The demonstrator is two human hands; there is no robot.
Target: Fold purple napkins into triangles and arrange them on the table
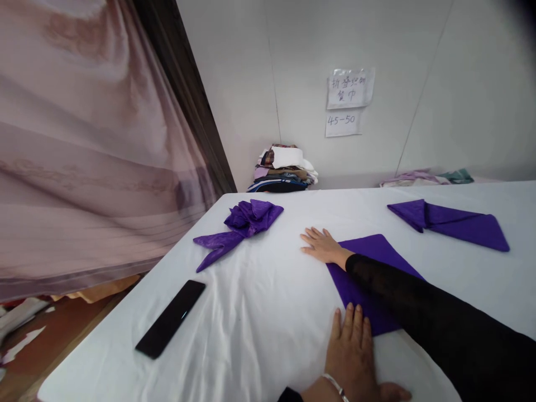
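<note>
A flat purple cloth napkin (372,245), folded with straight edges, lies on the white tablecloth before me. My right hand (322,245) rests palm down at its far left edge, fingers spread over the white cover. The black right sleeve crosses above the napkin and hides part of it. Nearer to me, my left hand (352,352), with a bracelet at the wrist, lies flat with its fingertips by the napkin's near left edge. Neither hand grips anything.
A gathered, flower-like purple cloth (251,218) lies far left, a folded purple cloth (456,220) far right. A black phone (171,318) is near the left edge. Folded clothes (285,167) are piled behind the table (259,312). A pink curtain (84,156) hangs left; paper signs (349,89) are on the wall.
</note>
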